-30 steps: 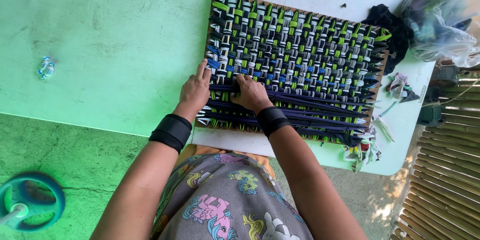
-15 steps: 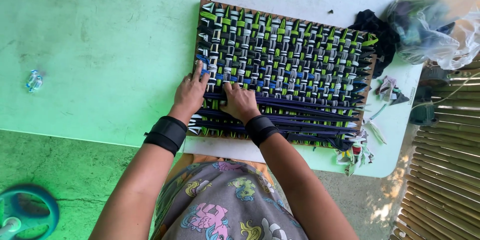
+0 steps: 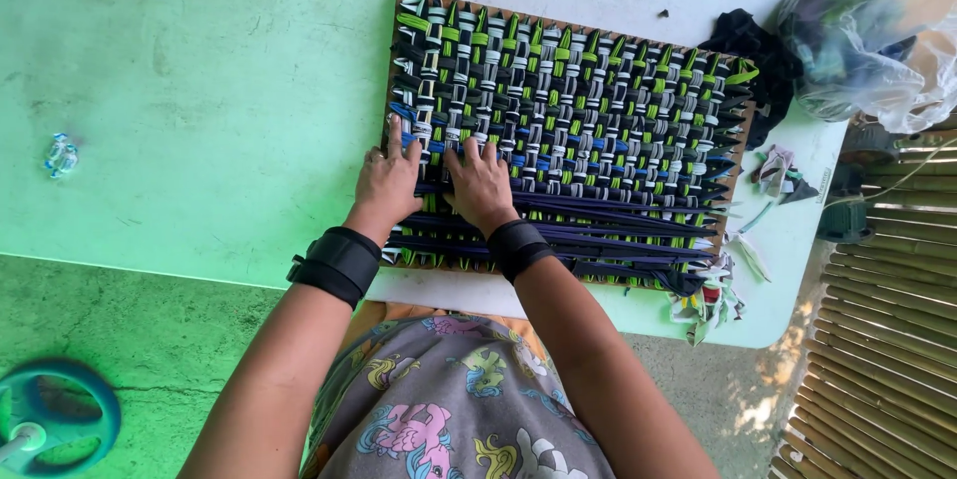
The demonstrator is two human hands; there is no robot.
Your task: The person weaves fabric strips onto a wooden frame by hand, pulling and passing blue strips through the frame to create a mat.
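We see a rectangular weaving frame lying flat on the counter, strung with dark, green, white and blue fabric strips. Its long axis runs left to right across our view, tilted slightly so the right end sits lower. The woven part fills the far rows; the near rows show only long dark strips stretched lengthwise.

Both hands rest on the frame's near left corner. The left hand lies palm down, fingers spread flat, fingertips at the edge of the woven rows. The right hand sits just beside it, fingers bent onto the strips; we cannot tell whether it pinches any strip. Each wrist wears a black band.

A black cloth lies at the frame's far right corner, touching it, and a clear plastic bag of scraps sits just beyond. Loose fabric offcuts lie at the near right corner, with more scraps beside the right edge. A small crumpled wrapper lies well apart to the left.

The counter is pale green and scuffed, with a seam running away from us. Below it is a rough concrete floor, with a round blue stand at lower left. Bamboo slats stand on the right.
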